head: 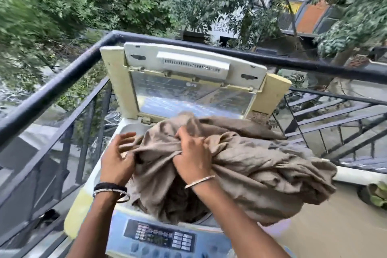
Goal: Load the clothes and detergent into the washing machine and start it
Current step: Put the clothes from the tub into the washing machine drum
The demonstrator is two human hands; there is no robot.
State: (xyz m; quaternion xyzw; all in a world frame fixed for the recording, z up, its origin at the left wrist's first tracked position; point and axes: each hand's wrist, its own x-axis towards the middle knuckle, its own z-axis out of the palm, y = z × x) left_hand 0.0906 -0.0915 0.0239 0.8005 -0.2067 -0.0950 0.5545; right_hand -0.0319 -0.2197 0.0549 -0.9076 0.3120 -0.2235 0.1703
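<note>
Beige cloth point(240, 165) bunched over open top-loader washing machine point(134, 130), long axis running left to right, right end hanging past machine edge.
Right hand point(193, 158) fisted tight on cloth; left hand point(117, 161) open, fingers spread against left fold. Lid point(188, 81) upright behind. Railing point(62, 81) close left and behind, open floor right. Drum hidden under fabric; control panel point(159, 235) blurred, cut off below.

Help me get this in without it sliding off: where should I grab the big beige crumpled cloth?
Grip the loose bulk of the big beige crumpled cloth that overhangs the washing machine's right edge, coming from the right and underneath. That part sags outside the tub, while the right hand already bunches the middle.
</note>
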